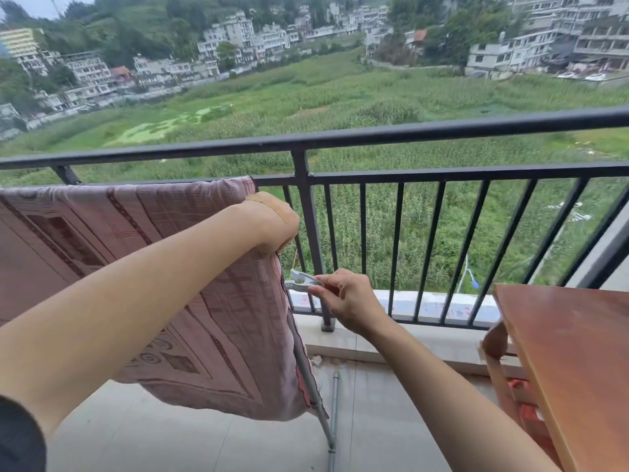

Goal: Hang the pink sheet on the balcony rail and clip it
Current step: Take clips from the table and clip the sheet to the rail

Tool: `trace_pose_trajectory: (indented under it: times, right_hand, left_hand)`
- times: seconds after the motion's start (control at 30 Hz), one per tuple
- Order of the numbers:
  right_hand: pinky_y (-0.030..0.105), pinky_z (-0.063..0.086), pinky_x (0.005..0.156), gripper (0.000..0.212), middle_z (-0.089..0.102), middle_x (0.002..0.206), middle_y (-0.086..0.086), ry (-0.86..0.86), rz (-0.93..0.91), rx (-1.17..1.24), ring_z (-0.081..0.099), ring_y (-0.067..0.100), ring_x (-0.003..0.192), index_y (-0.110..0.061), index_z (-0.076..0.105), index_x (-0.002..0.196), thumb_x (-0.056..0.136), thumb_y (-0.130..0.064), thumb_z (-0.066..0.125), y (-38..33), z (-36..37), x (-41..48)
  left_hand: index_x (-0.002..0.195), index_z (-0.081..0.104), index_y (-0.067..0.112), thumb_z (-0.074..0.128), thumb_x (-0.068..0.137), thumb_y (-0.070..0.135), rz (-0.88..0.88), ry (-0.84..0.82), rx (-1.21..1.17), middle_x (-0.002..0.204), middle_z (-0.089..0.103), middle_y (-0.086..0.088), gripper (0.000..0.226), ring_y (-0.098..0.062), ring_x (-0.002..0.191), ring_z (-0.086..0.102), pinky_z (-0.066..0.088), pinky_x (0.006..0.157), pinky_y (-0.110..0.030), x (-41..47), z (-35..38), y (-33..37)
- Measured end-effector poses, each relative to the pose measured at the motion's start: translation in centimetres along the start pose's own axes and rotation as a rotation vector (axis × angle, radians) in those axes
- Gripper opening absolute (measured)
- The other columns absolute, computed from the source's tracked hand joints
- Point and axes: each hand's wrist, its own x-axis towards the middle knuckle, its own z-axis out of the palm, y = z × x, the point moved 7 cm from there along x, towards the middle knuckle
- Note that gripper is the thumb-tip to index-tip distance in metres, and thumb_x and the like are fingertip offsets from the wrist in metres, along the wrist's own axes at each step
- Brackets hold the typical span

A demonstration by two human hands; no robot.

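Outdoors, balcony, daylight. Sheet [85, 233], pink with a darker woven pattern, hung in the left half of the frame. Its top edge ran level with the lower bar [442, 173] of the rail [442, 128]. Could not tell whether it lay over that bar or over something just in front of it. Cloth fell in a slanting fold toward lower centre and ended above the floor [204, 444].

Left hand [272, 223] was at the sheet's upper right corner, centre frame. Fingers were curled tight round the cloth's side edge, knuckles up. A tan strip crossed the back of the hand. Forearm reached in from lower left; a dark sleeve [17, 437] showed at the frame corner.

Right hand [347, 298] was just below and right of the left one, in front of the rail post [308, 233]. Thumb and fingers pinched the tail of a pale grey clip [301, 282]. Clip jaws pointed left, slightly parted, just beside the sheet's edge. Could not tell if they touched the cloth.

A grey pole [335, 403] stood below the sheet's lower corner, near a slanting metal leg partly hidden by the cloth. A reddish wooden table [578, 369] filled the lower right. Beyond the bars lay a green field [374, 97], with pale buildings [231, 32] along the top of the frame.
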Motion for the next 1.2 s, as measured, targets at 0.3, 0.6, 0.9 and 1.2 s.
trace_pose_trajectory:
  times: [0.3, 0.6, 0.9, 1.2]
  right_hand:
    - [0.036, 0.048, 0.064, 0.019, 0.062, 0.065, 0.008, -0.030, -0.102, -0.015, 0.054, 0.017, 0.065, -0.015, 0.080, 0.095, 0.090, -0.030, 0.070, -2.8, 0.9, 2.3]
    - [0.042, 0.048, 0.061, 0.025, 0.062, 0.066, 0.017, -0.101, -0.113, -0.022, 0.055, 0.030, 0.064, -0.009, 0.078, 0.086, 0.090, -0.032, 0.068, -2.9, 1.6, 4.1]
    - [0.038, 0.046, 0.053, 0.016, 0.063, 0.065, 0.018, -0.131, -0.089, -0.005, 0.054, 0.031, 0.058, -0.017, 0.081, 0.093, 0.089, -0.029, 0.071, -2.9, 1.7, 4.4]
    - [0.036, 0.046, 0.056, 0.017, 0.066, 0.067, 0.012, -0.134, -0.035, 0.015, 0.051, 0.020, 0.056, -0.018, 0.080, 0.092, 0.088, -0.033, 0.073, -2.0, 0.5, 3.6]
  left_hand:
    - [0.067, 0.062, 0.017, 0.074, 0.074, 0.013, -0.012, 0.030, 0.019, 0.067, 0.056, 0.004, 0.014, -0.017, 0.057, 0.051, 0.049, 0.053, -0.027, 0.0, -0.2, 0.1]
    - [0.084, 0.075, 0.024, 0.078, 0.076, 0.021, 0.050, 0.053, -0.041, 0.069, 0.060, 0.007, 0.009, -0.020, 0.068, 0.064, 0.057, 0.058, -0.029, 0.0, -0.7, 0.1]
    - [0.087, 0.075, 0.031, 0.075, 0.079, 0.021, 0.052, 0.108, -0.123, 0.078, 0.063, 0.011, 0.013, -0.017, 0.070, 0.062, 0.048, 0.053, -0.024, 0.3, -0.8, 0.0]
    - [0.091, 0.071, 0.031, 0.067, 0.082, 0.012, 0.083, 0.159, -0.128, 0.089, 0.065, 0.011, 0.021, -0.018, 0.078, 0.063, 0.051, 0.058, -0.027, 0.3, -0.8, 0.2]
